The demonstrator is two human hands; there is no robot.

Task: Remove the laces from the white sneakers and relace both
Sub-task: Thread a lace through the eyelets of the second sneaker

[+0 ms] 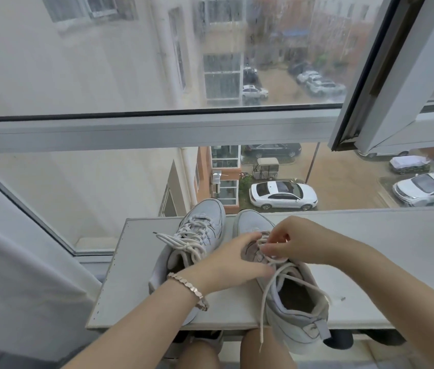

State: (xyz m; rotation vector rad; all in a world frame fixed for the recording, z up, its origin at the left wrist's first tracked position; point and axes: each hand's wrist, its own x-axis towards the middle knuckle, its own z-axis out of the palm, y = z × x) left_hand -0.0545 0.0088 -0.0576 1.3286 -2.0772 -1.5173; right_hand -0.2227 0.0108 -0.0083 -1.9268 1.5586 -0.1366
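Note:
Two white sneakers stand side by side on a white board (130, 275) at the window. The left sneaker (197, 235) is fully laced, its lace ends lying loose on top. The right sneaker (290, 296) has its lace (269, 288) loosened, with one end hanging over the board's front edge. My left hand (233, 265) wraps around the right sneaker's midfoot from the left side. My right hand (293, 241) pinches the lace over the eyelets near the toe.
A large window (157, 126) rises directly behind the board, with an opened sash (386, 75) at the upper right. A white curtain (10, 275) hangs at the left. My knees (264, 350) are below the board's front edge.

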